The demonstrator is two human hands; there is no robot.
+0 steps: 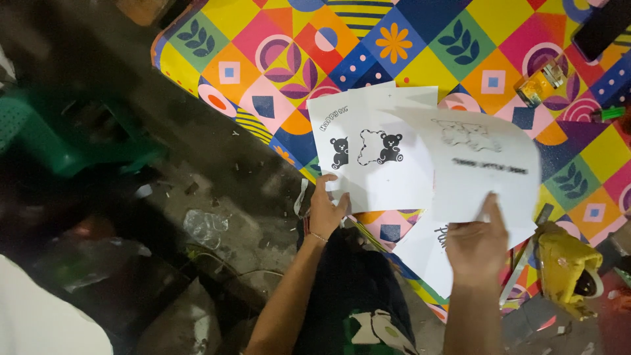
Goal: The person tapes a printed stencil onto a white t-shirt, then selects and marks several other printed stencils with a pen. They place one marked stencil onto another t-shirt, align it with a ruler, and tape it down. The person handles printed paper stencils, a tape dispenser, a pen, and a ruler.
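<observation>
Paper sheets (394, 164), white and printed with small black bear figures, lie fanned over the near edge of a table covered with a bright patterned cloth (315, 46). The left hand (327, 212) grips the near left corner of one sheet, thumb on top and fingers curled under, pinching the paper's edge. The right hand (478, 242) holds another sheet (486, 164) by its near edge; that sheet is lifted and blurred, and the fingers lie close together behind it, with the thumb side hidden, so the exact grip cannot be told.

Such sheets look very light and limp, likely to bend, slide over each other and crease easily, so a light pinch at a corner or edge seems the best hold, rather than a squeeze in the middle.

To the right, near the table's edge, sits a yellow tool (570, 266) with a roll of tape. Farther away on the cloth stands a small yellow bottle (540, 83). Left of the table, a green plastic chair (59, 135) stands on the littered floor (217, 197).
</observation>
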